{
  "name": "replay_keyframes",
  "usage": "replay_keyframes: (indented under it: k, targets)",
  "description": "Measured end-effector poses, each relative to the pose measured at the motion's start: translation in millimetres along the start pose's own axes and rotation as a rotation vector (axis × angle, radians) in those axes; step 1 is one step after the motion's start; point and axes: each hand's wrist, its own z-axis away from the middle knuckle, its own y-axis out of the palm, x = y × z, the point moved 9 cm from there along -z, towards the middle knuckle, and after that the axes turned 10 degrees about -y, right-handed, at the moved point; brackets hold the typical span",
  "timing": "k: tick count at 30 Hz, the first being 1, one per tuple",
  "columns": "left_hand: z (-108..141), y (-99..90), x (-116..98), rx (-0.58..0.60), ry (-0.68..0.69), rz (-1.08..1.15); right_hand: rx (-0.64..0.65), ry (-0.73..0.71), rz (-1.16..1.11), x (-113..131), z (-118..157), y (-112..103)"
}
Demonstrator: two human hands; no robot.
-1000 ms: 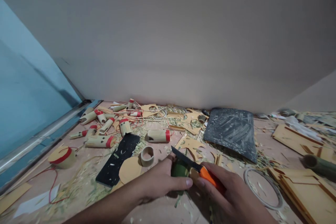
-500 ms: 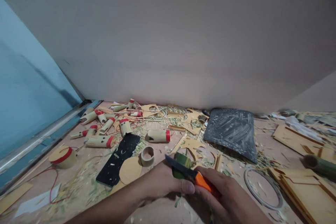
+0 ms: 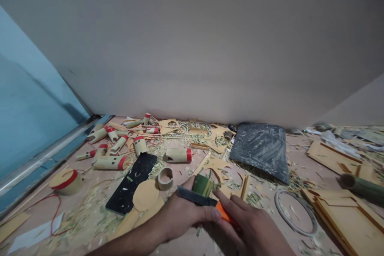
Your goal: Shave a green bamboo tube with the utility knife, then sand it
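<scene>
My left hand [image 3: 183,214] is closed around a short green bamboo piece [image 3: 203,185], with its thumb up against the knife. In my right hand [image 3: 244,222] is a utility knife [image 3: 225,214] with an orange handle. Its dark blade points left and lies across the near side of the bamboo, over the left hand's fingers. Pale green shavings hang at the bamboo's right side. Just left of the hands stand a small bamboo ring [image 3: 165,179] and a round tan disc [image 3: 145,195]. The far ends of the fingers under the bamboo are hidden.
Bamboo tubes with red bands [image 3: 179,155] lie at the back left. A black phone [image 3: 132,184] rests left of the hands. A sheet of dark sandpaper [image 3: 260,150], a grey ring [image 3: 295,213], tan boards [image 3: 357,224] and a green bamboo tube [image 3: 363,189] lie to the right. Shavings are scattered about.
The knife blade has moved left and tilted flatter across the bamboo. Both hands have shifted slightly left, and the view has turned a little to the right.
</scene>
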Motion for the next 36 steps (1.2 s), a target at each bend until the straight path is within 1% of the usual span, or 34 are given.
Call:
replay_keyframes:
  k: [2,4,7,10,12,14,16,18,21,24,26,28,31,33,36]
  targets:
    - [-2,0.2,8,-0.03,-0.037,-0.027,-0.077,-0.013,0.095,1,1,-1]
    - [-6,0.9,18,-0.058,-0.081,-0.055,-0.129,0.014,0.146,1,-1,-3]
    - [-10,1.4,24,-0.088,-0.09,-0.009,-0.129,0.103,0.206,-3,-7,-7]
    - [-9,0.2,19,-0.106,-0.075,0.055,-0.151,0.255,0.295,-21,-6,-24]
    - [-8,-0.4,18,-0.096,-0.09,0.081,-0.203,0.313,0.322,-34,-2,-40]
    - [-8,-0.4,18,-0.068,-0.122,0.094,-0.263,0.286,0.299,-40,2,-53]
    - [-10,0.3,20,-0.029,-0.134,0.105,-0.284,0.223,0.232,-40,3,-57]
    - [-12,0.7,21,0.004,-0.139,0.123,-0.237,0.173,0.136,-36,1,-53]
    - [-12,0.3,23,0.022,-0.177,0.131,-0.095,0.134,-0.029,-25,-3,-39]
    - [-10,1.8,19,0.045,-0.179,0.056,0.013,0.088,-0.165,-11,-7,-30]
    - [-8,3.8,15,0.065,-0.152,-0.017,0.039,0.077,-0.186,-6,-7,-28]
    - [-8,4.5,14,0.064,-0.138,-0.058,0.035,0.09,-0.151,-5,-6,-25]
    - [-8,1.9,17,0.007,-0.131,-0.022,0.001,0.114,-0.054,-8,-3,-18]
    - [-9,0.0,20,-0.035,-0.121,0.016,-0.073,0.166,0.05,-15,0,-18]
    - [-9,-0.3,22,-0.05,-0.117,0.045,-0.187,0.266,0.203,-28,6,-26]
